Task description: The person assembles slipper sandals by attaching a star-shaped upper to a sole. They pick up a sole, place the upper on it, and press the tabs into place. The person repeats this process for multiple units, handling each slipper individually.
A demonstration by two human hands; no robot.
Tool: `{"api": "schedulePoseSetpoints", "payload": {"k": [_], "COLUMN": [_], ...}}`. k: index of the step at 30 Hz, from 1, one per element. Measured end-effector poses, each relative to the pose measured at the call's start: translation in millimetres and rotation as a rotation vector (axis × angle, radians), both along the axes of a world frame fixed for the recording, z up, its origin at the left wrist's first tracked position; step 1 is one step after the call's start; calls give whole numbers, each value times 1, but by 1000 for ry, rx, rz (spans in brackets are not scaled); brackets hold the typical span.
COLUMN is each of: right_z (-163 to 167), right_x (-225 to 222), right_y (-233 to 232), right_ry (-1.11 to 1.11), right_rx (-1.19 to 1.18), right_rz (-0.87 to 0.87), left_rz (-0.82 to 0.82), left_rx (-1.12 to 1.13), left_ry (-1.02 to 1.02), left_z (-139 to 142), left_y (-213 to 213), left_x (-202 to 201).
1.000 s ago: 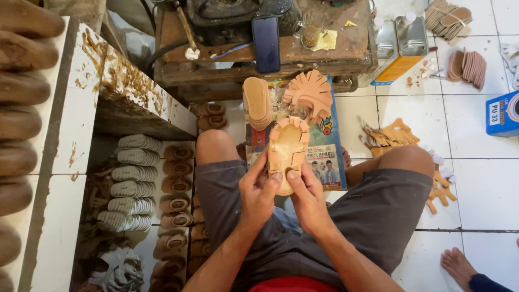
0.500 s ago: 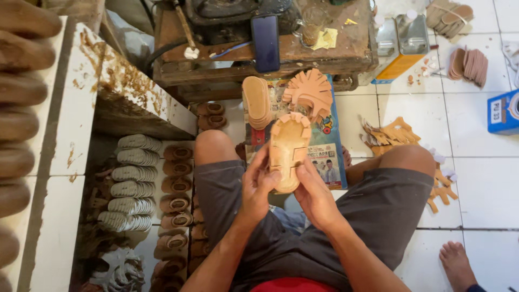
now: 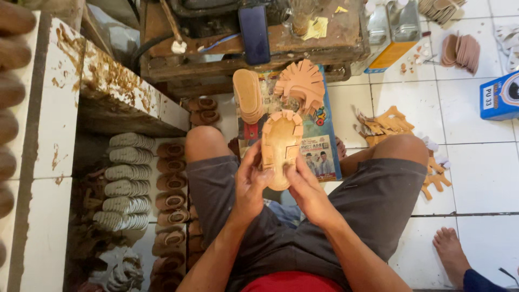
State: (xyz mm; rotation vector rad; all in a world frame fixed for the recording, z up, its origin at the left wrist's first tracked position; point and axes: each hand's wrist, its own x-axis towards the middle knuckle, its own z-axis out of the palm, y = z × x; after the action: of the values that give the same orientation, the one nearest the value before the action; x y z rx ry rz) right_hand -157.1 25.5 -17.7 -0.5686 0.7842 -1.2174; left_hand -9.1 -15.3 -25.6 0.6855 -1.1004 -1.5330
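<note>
I hold a tan sandal sole with notched upper tabs folded over it between both hands, above my lap. My left hand grips its left edge near the heel. My right hand grips the right edge, thumb pressed on the sole. Just beyond it lie a stack of plain tan insoles and a fan of cut tan upper pieces on a printed poster spread on the floor.
A worn wooden workbench with a dark phone and a machine stands ahead. Rows of soles and sandals fill the left floor. More tan cut pieces, a blue box and another person's bare foot lie right.
The sandal has stayed in both hands, lifted slightly higher and farther forward. My fingers have shifted a little along its edges.
</note>
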Motion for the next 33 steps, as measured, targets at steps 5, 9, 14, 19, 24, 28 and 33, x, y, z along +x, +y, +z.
{"api": "schedulePoseSetpoints", "payload": {"k": [5, 9, 14, 19, 24, 28, 33], "right_z": [-6, -11, -17, -30, -35, -17, 14], "right_x": [5, 8, 6, 12, 15, 8, 2], "right_y": [-4, -5, -3, -2, -3, -7, 2], "right_ry": [-12, -22, -36, 25, 173, 390, 951], "right_rx": [23, -6, 20, 20, 8, -145, -454], "right_rz": [-43, -76, -61, -107, -132, -148, -238], "left_rz": [-2, 14, 29, 90, 38, -18, 34], "left_rx": [61, 25, 56, 33, 70, 31, 335], "left_ry": [-36, -80, -46, -129, -114, -53, 289], "left_z": [1, 1, 0, -5, -7, 3, 14], "left_y": [0, 2, 2, 6, 2, -6, -15], "left_x": [-2, -5, -7, -6, -2, 8, 9]}}
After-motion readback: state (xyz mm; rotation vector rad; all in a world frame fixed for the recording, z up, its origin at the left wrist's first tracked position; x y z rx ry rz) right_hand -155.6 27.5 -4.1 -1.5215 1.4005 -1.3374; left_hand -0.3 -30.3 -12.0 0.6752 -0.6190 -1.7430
